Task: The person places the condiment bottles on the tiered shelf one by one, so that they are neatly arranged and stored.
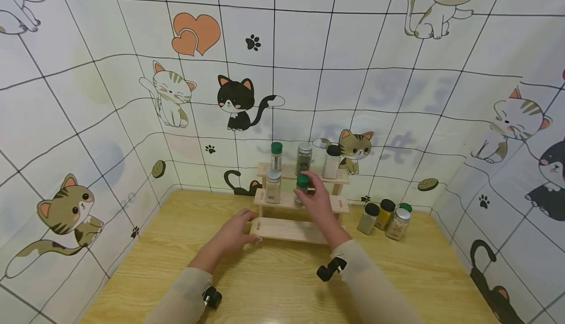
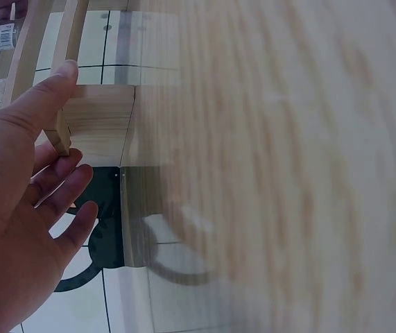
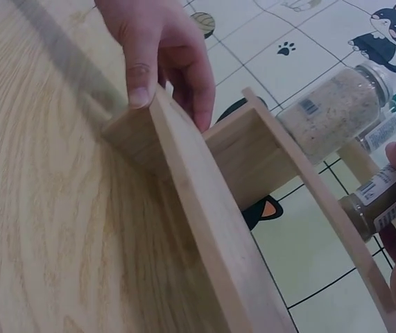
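A three-tier wooden spice rack (image 1: 289, 230) stands on the table. My left hand (image 1: 234, 232) grips the left end of its lowest shelf, thumb in front and fingers behind; the left wrist view shows the thumb on the board (image 2: 64, 135). With my right hand (image 1: 319, 205) I pinch a green-capped spice jar (image 1: 302, 182) at the middle tier. In the right wrist view that jar's base (image 3: 364, 214) is at the shelf's edge; whether it touches is unclear. Left of it on the same tier stands a silver-capped jar (image 1: 273, 186) of pale contents.
The top tier bears a green-capped jar (image 1: 276, 156), a silver-capped jar (image 1: 304, 158) and a black-capped jar (image 1: 332, 162). Several more jars, one a yellow jar (image 1: 385, 214), stand together on the table (image 1: 273, 280) right of the rack. A cat-print sheet (image 1: 300, 88) hangs behind.
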Motion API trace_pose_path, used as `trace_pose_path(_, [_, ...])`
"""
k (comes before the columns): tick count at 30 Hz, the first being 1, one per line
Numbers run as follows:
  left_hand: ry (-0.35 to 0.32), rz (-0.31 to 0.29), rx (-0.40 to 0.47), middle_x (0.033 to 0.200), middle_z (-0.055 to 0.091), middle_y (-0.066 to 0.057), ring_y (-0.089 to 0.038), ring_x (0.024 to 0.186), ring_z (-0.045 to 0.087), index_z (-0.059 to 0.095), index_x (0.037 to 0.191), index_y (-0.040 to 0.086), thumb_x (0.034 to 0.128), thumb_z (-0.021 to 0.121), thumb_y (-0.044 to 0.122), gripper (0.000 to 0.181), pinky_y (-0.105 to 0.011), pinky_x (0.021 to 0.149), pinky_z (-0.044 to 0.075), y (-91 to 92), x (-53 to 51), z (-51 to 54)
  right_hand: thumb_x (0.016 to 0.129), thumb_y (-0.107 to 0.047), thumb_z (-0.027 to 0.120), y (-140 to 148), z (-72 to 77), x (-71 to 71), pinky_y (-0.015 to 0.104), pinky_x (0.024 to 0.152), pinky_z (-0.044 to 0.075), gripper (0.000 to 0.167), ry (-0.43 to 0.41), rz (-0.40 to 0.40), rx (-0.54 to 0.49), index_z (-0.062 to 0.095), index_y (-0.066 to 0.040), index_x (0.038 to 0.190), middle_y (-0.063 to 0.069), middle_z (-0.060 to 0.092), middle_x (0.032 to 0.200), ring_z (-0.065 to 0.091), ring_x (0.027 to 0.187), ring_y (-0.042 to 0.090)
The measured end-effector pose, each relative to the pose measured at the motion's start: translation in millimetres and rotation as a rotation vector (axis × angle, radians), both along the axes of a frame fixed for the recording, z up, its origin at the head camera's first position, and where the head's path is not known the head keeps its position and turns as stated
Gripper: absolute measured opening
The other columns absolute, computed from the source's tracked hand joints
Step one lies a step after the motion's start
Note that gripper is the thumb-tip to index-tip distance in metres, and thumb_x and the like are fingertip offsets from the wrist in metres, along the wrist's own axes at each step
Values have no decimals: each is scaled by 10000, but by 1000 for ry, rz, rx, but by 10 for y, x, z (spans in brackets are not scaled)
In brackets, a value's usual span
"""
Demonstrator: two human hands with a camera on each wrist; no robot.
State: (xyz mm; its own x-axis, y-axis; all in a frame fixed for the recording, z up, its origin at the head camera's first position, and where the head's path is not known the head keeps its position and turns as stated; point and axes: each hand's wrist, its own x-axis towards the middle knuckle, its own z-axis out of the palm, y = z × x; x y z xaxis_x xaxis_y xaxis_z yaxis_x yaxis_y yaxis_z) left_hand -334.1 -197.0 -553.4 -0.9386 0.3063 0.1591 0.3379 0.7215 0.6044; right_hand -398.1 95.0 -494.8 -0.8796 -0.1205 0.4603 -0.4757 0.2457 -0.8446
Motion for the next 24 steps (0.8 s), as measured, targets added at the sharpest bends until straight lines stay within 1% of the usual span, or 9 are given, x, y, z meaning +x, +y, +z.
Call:
trace_pose_path(4, [3, -7, 11, 1400, 618, -100, -355, 1289, 648, 649, 1474, 45, 897, 963, 290, 700, -574, 1099, 537, 3, 3, -1, 1029, -106, 815, -10, -53, 16, 354, 908, 601, 643, 30, -19, 27, 535, -214, 1598, 102, 677, 1196, 677, 1102, 251])
trace_pose_path(6, [4, -8, 11, 1399, 618, -104, -357, 1285, 650, 651, 1470, 45, 894, 966, 287, 699, -571, 1096, 539, 4, 6, -7, 1028, -104, 815, -13, -68, 25, 366, 909, 608, 674, 32, -24, 32, 510, -219, 1617, 99, 676, 1185, 683, 1098, 254])
trace_pose_path(9, [6, -3, 5, 1399, 618, -102, -353, 1284, 651, 653, 1470, 50, 894, 966, 289, 698, -568, 1096, 540, 6, 8, -17, 1022, -105, 824, -20, -73, 39, 382, 937, 614, 719, 29, -33, 33, 472, -216, 1638, 103, 669, 1199, 684, 1115, 258])
trace_pose_path(15, [5, 4, -3, 1423, 610, -99, -352, 1299, 645, 650, 1474, 59, 902, 959, 296, 692, -568, 1109, 534, 12, 8, -16, 983, -87, 864, -33, -79, 58, 474, 1000, 592, 805, -5, -41, -11, 423, -199, 1646, 134, 634, 1279, 657, 1165, 278])
trace_pose_path(17, [2, -2, -1, 1431, 608, -103, -356, 1302, 644, 648, 1477, 56, 902, 958, 294, 695, -571, 1112, 532, 10, 11, -12, 964, -86, 884, -32, -82, 76, 496, 1008, 588, 820, -14, -49, -29, 425, -188, 1636, 130, 621, 1305, 650, 1175, 280])
trace_pose_path(20, [3, -12, -2, 1427, 607, -102, -352, 1295, 645, 642, 1484, 56, 904, 956, 295, 701, -576, 1106, 535, -2, -1, -20, 941, -91, 909, -12, -92, 83, 517, 1038, 573, 844, 4, -63, -40, 425, -142, 1631, 116, 615, 1346, 630, 1205, 272])
trace_pose_path(24, [17, -16, -15, 1401, 608, -89, -334, 1278, 650, 641, 1485, 70, 905, 955, 311, 702, -566, 1095, 544, -19, -30, -45, 937, -113, 918, 33, -117, 64, 546, 1059, 553, 838, 15, -71, -40, 432, -85, 1619, 116, 613, 1361, 614, 1228, 286])
